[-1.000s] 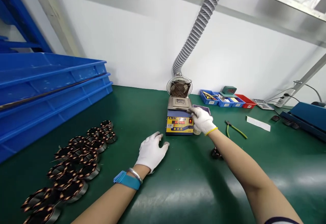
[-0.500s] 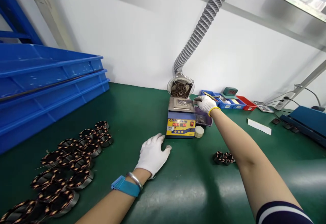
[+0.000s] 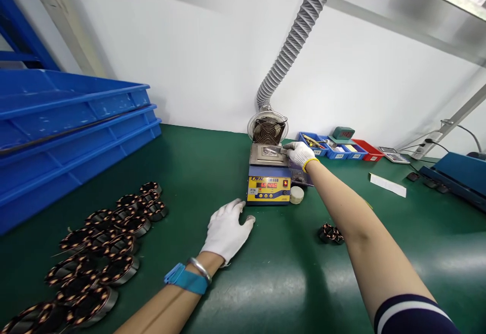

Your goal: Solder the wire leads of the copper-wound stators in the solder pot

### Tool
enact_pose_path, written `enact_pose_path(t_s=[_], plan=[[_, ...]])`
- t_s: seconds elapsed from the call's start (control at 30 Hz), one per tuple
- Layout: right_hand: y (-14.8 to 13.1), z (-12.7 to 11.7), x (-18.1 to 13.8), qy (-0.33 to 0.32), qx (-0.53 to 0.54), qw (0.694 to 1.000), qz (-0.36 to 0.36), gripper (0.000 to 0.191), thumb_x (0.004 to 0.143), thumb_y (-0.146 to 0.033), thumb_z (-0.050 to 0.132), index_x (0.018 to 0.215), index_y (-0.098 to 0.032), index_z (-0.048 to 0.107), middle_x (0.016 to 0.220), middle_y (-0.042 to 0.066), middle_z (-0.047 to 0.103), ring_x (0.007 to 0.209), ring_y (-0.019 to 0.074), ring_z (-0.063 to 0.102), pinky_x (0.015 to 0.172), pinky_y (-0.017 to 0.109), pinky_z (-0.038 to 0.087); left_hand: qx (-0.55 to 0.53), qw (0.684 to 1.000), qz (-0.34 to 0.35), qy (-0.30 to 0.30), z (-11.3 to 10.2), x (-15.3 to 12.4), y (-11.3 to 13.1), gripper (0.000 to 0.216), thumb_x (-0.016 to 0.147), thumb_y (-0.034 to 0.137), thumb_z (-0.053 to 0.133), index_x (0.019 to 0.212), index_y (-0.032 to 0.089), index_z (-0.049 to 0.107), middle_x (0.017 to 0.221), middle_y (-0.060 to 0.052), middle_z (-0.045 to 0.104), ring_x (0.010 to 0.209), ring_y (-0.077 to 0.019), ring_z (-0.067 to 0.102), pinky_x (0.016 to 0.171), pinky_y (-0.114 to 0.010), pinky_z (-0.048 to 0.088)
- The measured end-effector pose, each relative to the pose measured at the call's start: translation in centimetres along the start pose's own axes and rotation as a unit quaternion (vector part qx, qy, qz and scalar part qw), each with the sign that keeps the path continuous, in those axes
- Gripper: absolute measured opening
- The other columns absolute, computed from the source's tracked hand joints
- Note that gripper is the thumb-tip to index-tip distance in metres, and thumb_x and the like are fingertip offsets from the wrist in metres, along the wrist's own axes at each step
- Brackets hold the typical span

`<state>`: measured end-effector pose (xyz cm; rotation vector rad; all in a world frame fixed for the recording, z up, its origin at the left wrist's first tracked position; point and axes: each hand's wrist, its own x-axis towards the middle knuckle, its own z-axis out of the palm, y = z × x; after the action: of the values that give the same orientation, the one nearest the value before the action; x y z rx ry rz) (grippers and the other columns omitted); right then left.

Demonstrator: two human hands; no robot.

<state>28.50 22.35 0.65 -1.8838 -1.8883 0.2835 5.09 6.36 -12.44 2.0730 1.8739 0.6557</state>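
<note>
My left hand (image 3: 228, 230), in a white glove, lies flat on the green table with its fingers stretched out and thumb apart. It is just in front of the solder pot (image 3: 269, 197), a yellow-and-blue unit with red digits. My right hand (image 3: 300, 154), gloved too, is at the right edge of the pot's metal top. Its fingers are closed on a small flat grey piece (image 3: 284, 150) that reaches over the molten solder (image 3: 269, 152); its kind is unclear. Beside the pot stand a round pale tub (image 3: 296, 195) and a purple tray (image 3: 304, 177), partly behind my right hand.
Several copper-wound stators (image 3: 119, 268) stand in rows at left, and smaller ones (image 3: 329, 234) near my right forearm. Stacked blue crates (image 3: 76, 141) occupy the far left. Behind the pot are a fan (image 3: 268, 130) and grey duct (image 3: 292, 45). Small bins (image 3: 336, 154) line the wall.
My right hand has moved a little left, bringing the grey piece over the solder pot's top. My left hand has stayed in place. The camera view has shifted slightly.
</note>
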Motion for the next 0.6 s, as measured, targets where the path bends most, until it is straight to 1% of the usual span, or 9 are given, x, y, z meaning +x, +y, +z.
enact_pose_path(t_s=[0.17, 0.27, 0.47, 0.6], plan=[[0.6, -0.5, -1.2, -0.006, -0.001, 1.000, -0.015, 0.029, 0.080, -0.030, 0.064, 0.107, -0.027, 0.073, 0.102, -0.001, 0.073, 0.095, 0.0175, 0.066, 0.089, 0.027, 0.049, -0.002, 1.000, 0.001, 0.000, 0.0, 0.0, 0.0, 0.049, 0.084, 0.045, 0.049, 0.126, 0.019, 0.059, 0.141, -0.007, 0.052, 0.129, -0.0270, 0.045, 0.109, -0.042, 0.032], [0.9, -0.4, -0.7, 0.011, 0.008, 1.000, -0.008, 0.031, 0.083, -0.031, 0.060, 0.112, -0.026, 0.071, 0.105, 0.000, 0.072, 0.099, 0.0177, 0.065, 0.090, 0.028, 0.048, -0.002, 1.000, 0.001, 0.002, 0.0, 0.0, 0.0, 0.049, 0.084, 0.045, 0.049, 0.125, 0.019, 0.059, 0.140, -0.007, 0.052, 0.129, -0.0267, 0.045, 0.109, -0.041, 0.032], [-0.4, 1.3, 0.8, 0.027, 0.013, 1.000, 0.011, 0.033, 0.082, -0.031, 0.060, 0.113, -0.025, 0.071, 0.108, 0.002, 0.071, 0.100, 0.0202, 0.065, 0.089, 0.028, 0.049, 0.006, 1.000, -0.006, 0.004, 0.0, 0.0, 0.0, 0.048, 0.084, 0.044, 0.050, 0.125, 0.021, 0.059, 0.139, -0.004, 0.054, 0.128, -0.0248, 0.046, 0.109, -0.040, 0.033], [-0.8, 1.4, 0.6, 0.015, 0.008, 1.000, -0.005, 0.034, 0.080, -0.030, 0.061, 0.112, -0.027, 0.071, 0.108, 0.000, 0.071, 0.102, 0.0194, 0.065, 0.089, 0.026, 0.048, 0.009, 1.000, -0.003, 0.004, 0.0, 0.0, 0.0, 0.047, 0.084, 0.044, 0.051, 0.124, 0.022, 0.060, 0.139, -0.003, 0.054, 0.128, -0.0247, 0.046, 0.109, -0.040, 0.033]])
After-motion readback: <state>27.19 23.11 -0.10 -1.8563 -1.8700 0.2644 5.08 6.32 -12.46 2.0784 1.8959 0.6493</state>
